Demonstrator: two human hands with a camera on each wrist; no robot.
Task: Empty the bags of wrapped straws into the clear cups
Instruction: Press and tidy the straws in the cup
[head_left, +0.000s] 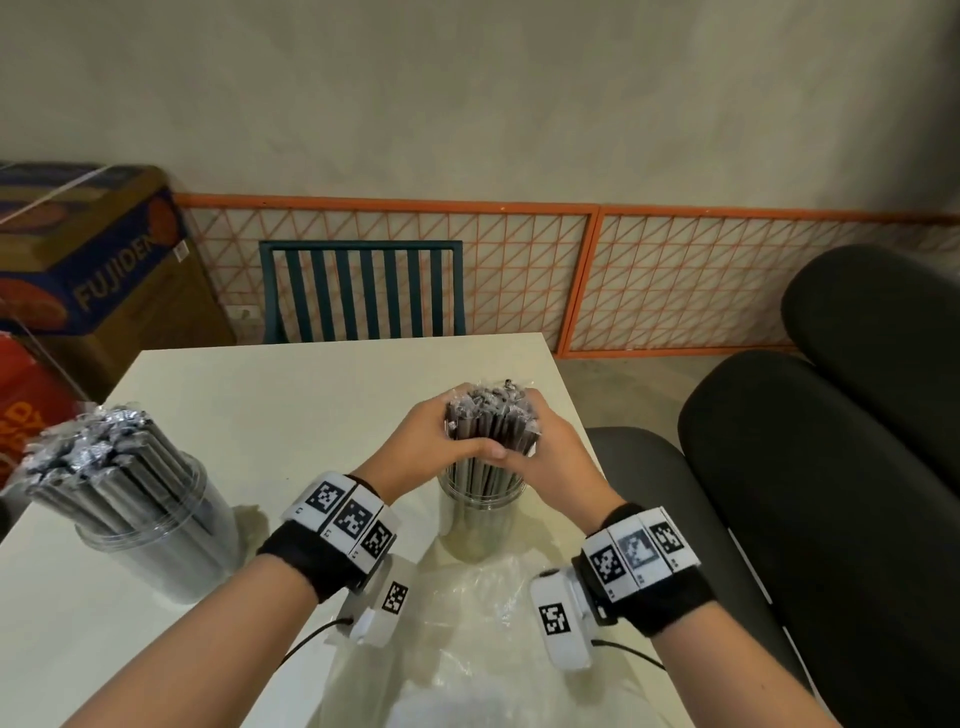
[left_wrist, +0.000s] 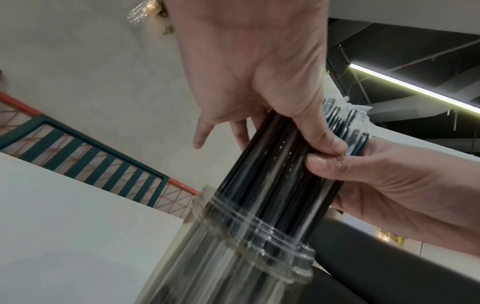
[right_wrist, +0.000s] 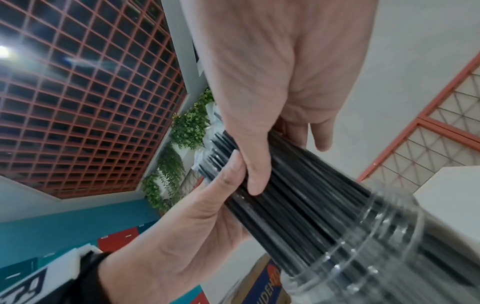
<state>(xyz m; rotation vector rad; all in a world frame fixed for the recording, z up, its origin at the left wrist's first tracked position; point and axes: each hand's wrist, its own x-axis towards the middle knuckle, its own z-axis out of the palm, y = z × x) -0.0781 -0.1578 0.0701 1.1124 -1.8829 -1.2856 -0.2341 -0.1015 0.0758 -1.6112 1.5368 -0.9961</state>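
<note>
A bundle of black wrapped straws (head_left: 491, 431) stands upright in a clear cup (head_left: 480, 519) near the table's right edge. My left hand (head_left: 434, 439) and right hand (head_left: 543, 452) wrap around the bundle from both sides above the rim, thumbs meeting at the front. In the left wrist view my left hand (left_wrist: 259, 98) grips the straws (left_wrist: 272, 176) over the cup (left_wrist: 246, 251). In the right wrist view my right hand (right_wrist: 270, 115) curls round the straws (right_wrist: 306, 209) above the cup (right_wrist: 384, 253). A second clear cup (head_left: 156, 540), packed with straws, stands at the left.
A crumpled clear plastic bag (head_left: 483, 634) lies on the white table (head_left: 270, 405) in front of the cup. A teal slatted chair (head_left: 363, 291) stands at the far side. Black padded seats (head_left: 831, 467) are close on the right. A cardboard box (head_left: 98, 270) sits at the back left.
</note>
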